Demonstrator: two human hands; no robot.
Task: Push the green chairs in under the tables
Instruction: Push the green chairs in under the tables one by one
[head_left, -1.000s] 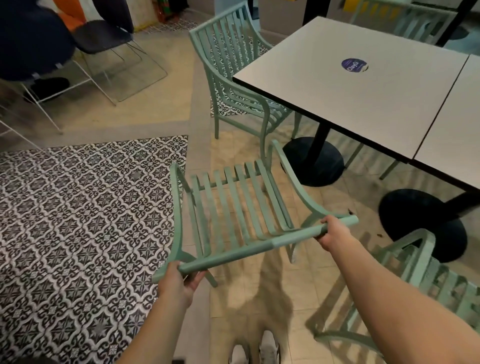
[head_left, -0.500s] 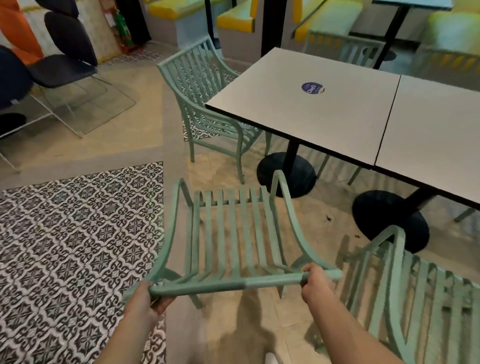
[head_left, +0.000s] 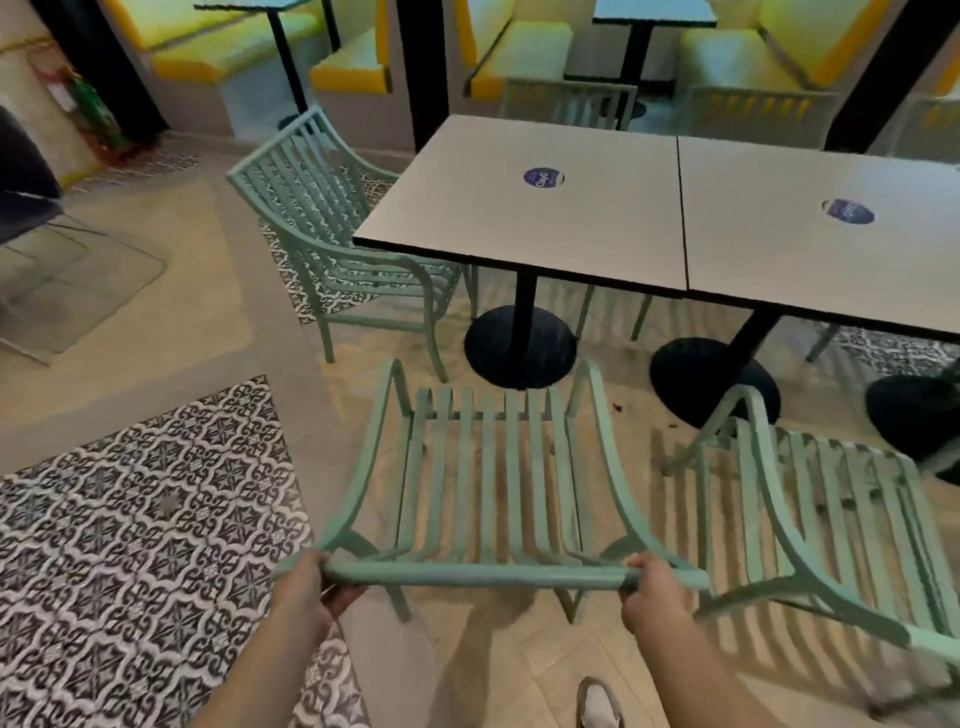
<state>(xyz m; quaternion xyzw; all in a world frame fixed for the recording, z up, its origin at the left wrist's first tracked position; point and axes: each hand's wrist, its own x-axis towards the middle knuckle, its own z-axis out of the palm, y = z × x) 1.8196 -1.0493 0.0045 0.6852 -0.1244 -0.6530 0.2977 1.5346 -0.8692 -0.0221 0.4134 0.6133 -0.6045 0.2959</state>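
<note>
Both hands are on the nearest green chair (head_left: 488, 499): the left hand (head_left: 304, 584) wraps the left end of its top rail, fingers curled under the bar, and the right hand (head_left: 652, 590) grips the right end the same way. The chair faces the left table (head_left: 519, 218), its seat slats pointing at the black round base (head_left: 519, 345), and its front edge is near that base but not under the tabletop.

Count the green chairs close by and I get three. A second chair (head_left: 831, 514) stands just to the right of the held one, also out from the tables. A third chair (head_left: 332, 228) sits at the far left end of the left table, its seat partly under the top. Farther back, behind the tables, more green chair backs show, blurred.

Two grey tables stand side by side, edges touching; the right table (head_left: 810, 244) carries a round blue sticker (head_left: 848, 211), and the left has one (head_left: 543, 177) too. Patterned tile (head_left: 135, 545) covers the floor at near left. One shoe (head_left: 597, 706) shows at the bottom.
</note>
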